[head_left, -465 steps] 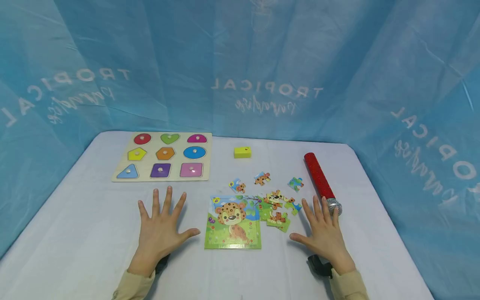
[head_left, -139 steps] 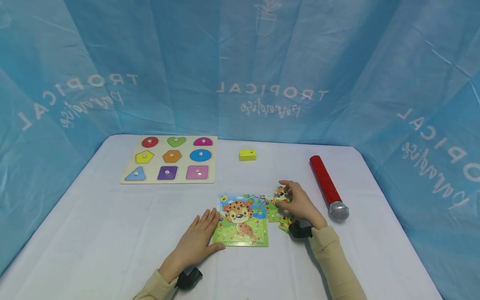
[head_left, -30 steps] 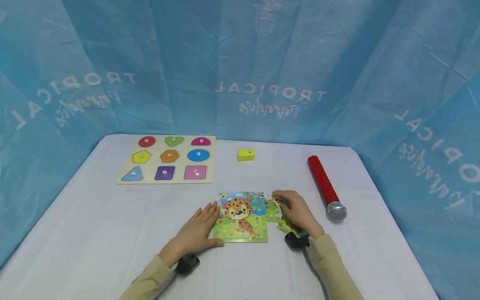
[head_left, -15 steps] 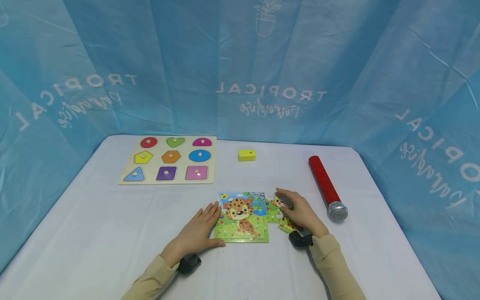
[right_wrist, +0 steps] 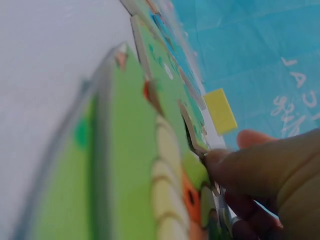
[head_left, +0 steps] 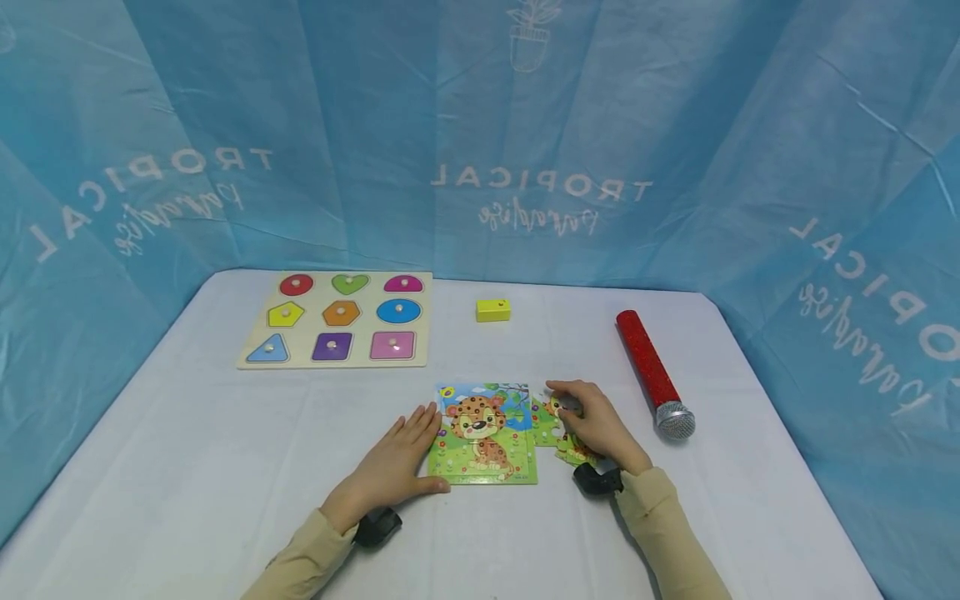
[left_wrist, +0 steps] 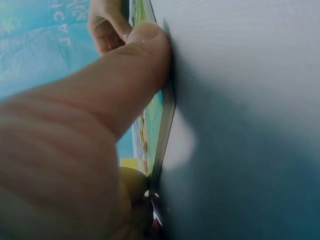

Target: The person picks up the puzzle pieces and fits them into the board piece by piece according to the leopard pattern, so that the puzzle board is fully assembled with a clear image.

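Note:
My left hand (head_left: 390, 462) lies flat on the table, its straight fingers and thumb touching the left side of a cartoon leopard puzzle board (head_left: 480, 472). The board's edge (left_wrist: 167, 120) passes behind the left thumb in the left wrist view. To the board's right, my right hand (head_left: 597, 423) pinches a puzzle piece (head_left: 556, 404) showing part of an animal's face; the hand covers much of it. A green puzzle piece (head_left: 543, 429) lies against the board. Another green piece (head_left: 572, 452) sits partly under the hand. In the right wrist view the right thumb (right_wrist: 250, 170) meets a piece's edge.
A wooden shape board (head_left: 362, 346) with knobbed pieces lies at the back left. Behind the puzzle is a small yellow block (head_left: 492, 311). A red microphone (head_left: 648, 367) with a silver head lies right of the right hand. Blue cloth (head_left: 480, 225) hangs around the white table.
Both hands were spread apart from the puzzle at first. The left came to the board's side; the right moved onto the pieces. Loose pieces behind the board are gone. Lately only the right fingers shifted slightly.

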A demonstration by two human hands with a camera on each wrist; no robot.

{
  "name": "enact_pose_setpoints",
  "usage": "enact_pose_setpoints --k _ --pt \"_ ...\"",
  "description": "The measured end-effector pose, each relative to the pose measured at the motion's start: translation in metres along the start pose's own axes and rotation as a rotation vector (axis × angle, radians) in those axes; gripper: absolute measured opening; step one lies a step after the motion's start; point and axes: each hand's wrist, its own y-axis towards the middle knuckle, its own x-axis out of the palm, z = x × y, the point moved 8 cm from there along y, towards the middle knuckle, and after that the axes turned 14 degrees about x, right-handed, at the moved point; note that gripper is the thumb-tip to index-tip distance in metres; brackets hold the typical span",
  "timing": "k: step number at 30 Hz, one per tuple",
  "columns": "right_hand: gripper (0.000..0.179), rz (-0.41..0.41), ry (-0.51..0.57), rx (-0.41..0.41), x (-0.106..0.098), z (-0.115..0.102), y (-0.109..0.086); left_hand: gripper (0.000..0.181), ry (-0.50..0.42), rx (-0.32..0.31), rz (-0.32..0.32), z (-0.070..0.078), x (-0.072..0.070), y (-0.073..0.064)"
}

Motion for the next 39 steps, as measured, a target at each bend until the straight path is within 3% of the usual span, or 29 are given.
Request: enact_pose_setpoints --k 5,8,12,17,20,24,35,39 --pt "0.040 0.002 0.053 0.014 0.001 0.001 0.001 0.099 0.003 -0.004 0.001 0.000 0.000 0.000" --pt "0.040 -0.002 0.022 -0.003 0.003 -0.002 -0.001 0.099 0.002 -0.006 0.002 0.001 -0.001 0.000" --pt "0.064 -0.030 -0.077 -0.019 0.006 -0.007 -0.005 0.099 -0.004 -0.007 0.001 0.001 -0.001 0.000" --pt "0.088 -0.122 -0.090 -0.007 0.011 -0.007 -0.009 0.099 -0.001 -0.008 -0.009 0.000 0.000 -0.001" --pt "0.078 -0.117 -0.041 0.023 0.010 -0.003 -0.008 0.099 0.001 -0.010 -0.010 0.000 0.000 0.000" --pt "0.060 -0.040 0.014 0.068 0.004 0.004 -0.006 0.099 -0.001 -0.007 -0.009 0.000 0.000 0.000" --pt "0.056 0.057 -0.113 0.047 -0.004 -0.008 0.004 0.099 0.005 0.011 -0.007 -0.002 0.001 0.000" --pt "0.055 0.077 -0.081 0.062 -0.009 -0.012 0.007 0.099 0.008 0.027 -0.007 -0.004 0.002 0.000"
